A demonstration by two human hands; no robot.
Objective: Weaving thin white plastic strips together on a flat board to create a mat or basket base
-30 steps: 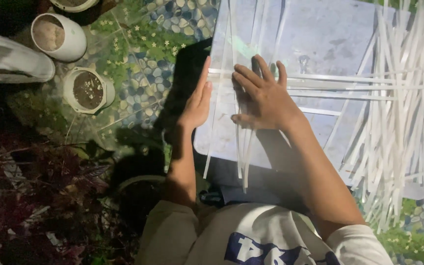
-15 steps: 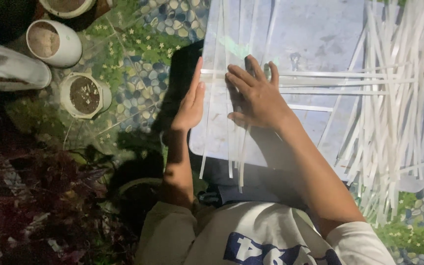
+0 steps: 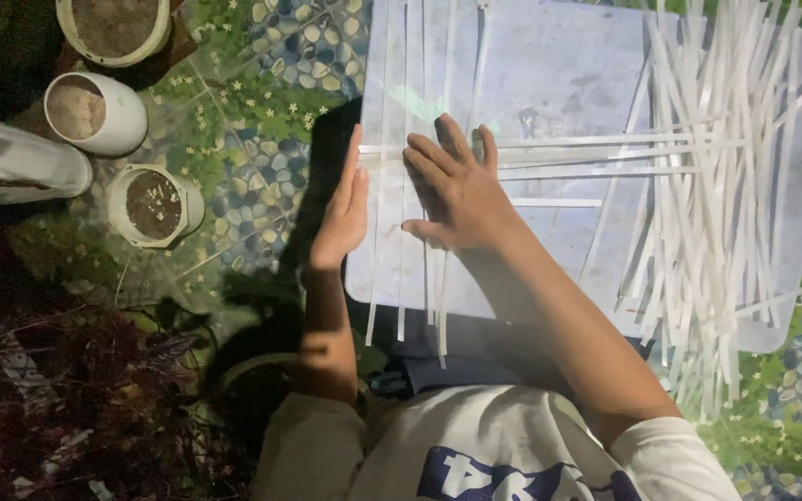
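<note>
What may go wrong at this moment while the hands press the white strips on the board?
1. The right hand lies flat on the crossed strips; if it lifts, the loose weave may slide apart.
2. The left hand is at the board edge, where strip ends overhang; a nudge might skew them.
3. The loose strip pile spills over the board's edge and may tangle or slip off.

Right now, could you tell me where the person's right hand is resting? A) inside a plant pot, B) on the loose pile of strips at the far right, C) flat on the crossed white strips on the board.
C: the right hand lies palm-down on the crossed white strips on the pale board, apart from the loose pile.
</note>
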